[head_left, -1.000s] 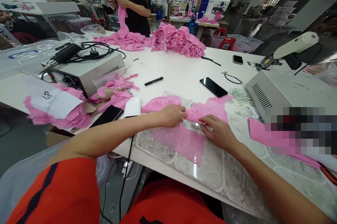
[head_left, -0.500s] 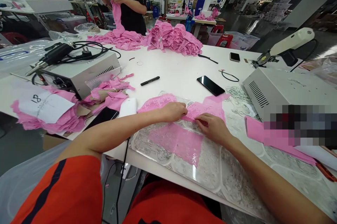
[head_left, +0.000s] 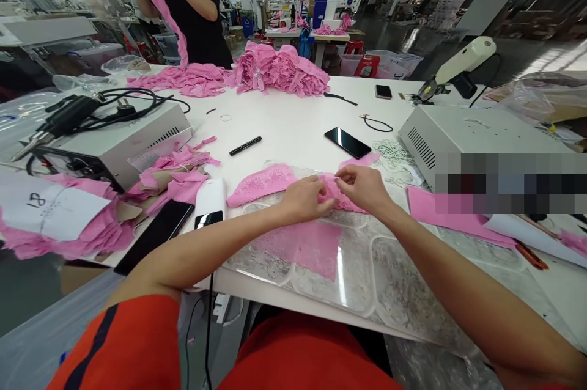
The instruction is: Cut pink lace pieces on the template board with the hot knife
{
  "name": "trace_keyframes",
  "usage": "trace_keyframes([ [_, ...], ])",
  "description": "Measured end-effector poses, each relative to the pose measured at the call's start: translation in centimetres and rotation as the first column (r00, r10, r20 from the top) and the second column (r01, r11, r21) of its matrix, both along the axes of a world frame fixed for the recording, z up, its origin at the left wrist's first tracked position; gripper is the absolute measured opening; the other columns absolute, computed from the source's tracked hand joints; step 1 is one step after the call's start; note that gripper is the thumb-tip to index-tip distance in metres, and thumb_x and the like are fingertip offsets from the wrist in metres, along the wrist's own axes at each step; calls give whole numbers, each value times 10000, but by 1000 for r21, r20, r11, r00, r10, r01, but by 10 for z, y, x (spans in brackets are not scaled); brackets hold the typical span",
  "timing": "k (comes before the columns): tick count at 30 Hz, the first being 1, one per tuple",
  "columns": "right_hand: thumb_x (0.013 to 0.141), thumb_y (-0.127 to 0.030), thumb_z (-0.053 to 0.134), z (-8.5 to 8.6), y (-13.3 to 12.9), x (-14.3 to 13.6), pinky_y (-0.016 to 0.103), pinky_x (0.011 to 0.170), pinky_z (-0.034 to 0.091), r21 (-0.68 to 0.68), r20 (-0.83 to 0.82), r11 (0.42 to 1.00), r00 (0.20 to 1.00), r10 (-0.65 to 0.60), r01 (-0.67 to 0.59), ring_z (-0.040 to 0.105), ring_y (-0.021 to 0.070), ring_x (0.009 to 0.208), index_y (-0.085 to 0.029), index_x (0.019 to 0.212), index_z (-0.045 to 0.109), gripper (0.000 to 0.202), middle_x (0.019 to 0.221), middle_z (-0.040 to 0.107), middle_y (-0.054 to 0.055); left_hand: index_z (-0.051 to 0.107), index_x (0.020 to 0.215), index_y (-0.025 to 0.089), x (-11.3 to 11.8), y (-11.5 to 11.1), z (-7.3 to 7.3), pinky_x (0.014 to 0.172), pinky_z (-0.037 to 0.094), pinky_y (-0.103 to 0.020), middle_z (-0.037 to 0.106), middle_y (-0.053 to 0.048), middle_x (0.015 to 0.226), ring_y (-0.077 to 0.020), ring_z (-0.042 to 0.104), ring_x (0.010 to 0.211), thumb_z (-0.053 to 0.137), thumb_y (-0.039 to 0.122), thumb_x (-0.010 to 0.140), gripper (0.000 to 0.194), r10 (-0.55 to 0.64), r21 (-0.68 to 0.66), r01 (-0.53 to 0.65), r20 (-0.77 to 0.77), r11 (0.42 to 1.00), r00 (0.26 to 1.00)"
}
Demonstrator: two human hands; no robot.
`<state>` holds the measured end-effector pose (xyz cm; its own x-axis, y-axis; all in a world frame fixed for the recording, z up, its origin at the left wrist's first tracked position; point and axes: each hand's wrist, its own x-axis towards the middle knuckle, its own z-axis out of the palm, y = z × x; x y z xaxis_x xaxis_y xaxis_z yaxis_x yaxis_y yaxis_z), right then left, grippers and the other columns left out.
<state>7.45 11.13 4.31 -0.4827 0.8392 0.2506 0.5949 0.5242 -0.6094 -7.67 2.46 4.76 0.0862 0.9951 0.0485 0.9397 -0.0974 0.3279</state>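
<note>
My left hand (head_left: 306, 197) is closed on the edge of a pink lace piece (head_left: 340, 197), its fingers bent over the fabric. At the same piece's upper edge my right hand (head_left: 365, 187) pinches with thumb and fingertips close to the left fingers. A second pink lace piece (head_left: 261, 184) lies flat to the left, partly behind my left hand. Below my hands a flat pink fabric panel (head_left: 318, 249) shows at the clear sheet (head_left: 358, 283); whether it lies on or under it I cannot tell. Both hands partly hide the held lace.
Phones (head_left: 347, 142) and a black pen (head_left: 245, 145) lie beyond my hands. A grey box (head_left: 123, 139) with a black hand tool (head_left: 68, 118) stands left, above a labelled pink bundle (head_left: 98, 225). Another grey box (head_left: 477, 133) stands right. Behind the pink heap (head_left: 279, 69), a person (head_left: 192, 5) holds pink fabric.
My right hand has risen slightly, turning its pinch to the lace's upper edge, while my left fingers have opened a little over it. The view has shifted; the other person has lifted the pink fabric higher.
</note>
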Motion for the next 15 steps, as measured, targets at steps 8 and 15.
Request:
trace_keyframes([
  [8,773,-275,638,38,-2,41,286,594,571,-20,-190,986,968,-166,165,711,174,595,-184,735,678,106,618,706,25,710,922,131,64,40,-3,767,520,-346,721,-125,918,-268,693,896,451,561,1019,511,28,1,-28,-46,1000,999],
  [15,762,-366,637,46,-29,139,312,532,532,-148,-313,842,783,-538,519,680,193,532,-161,790,656,208,650,721,75,689,1111,122,94,43,-1,830,504,-375,675,-160,1110,-295,655,1051,495,266,986,272,-126,90,143,-176,986,976],
])
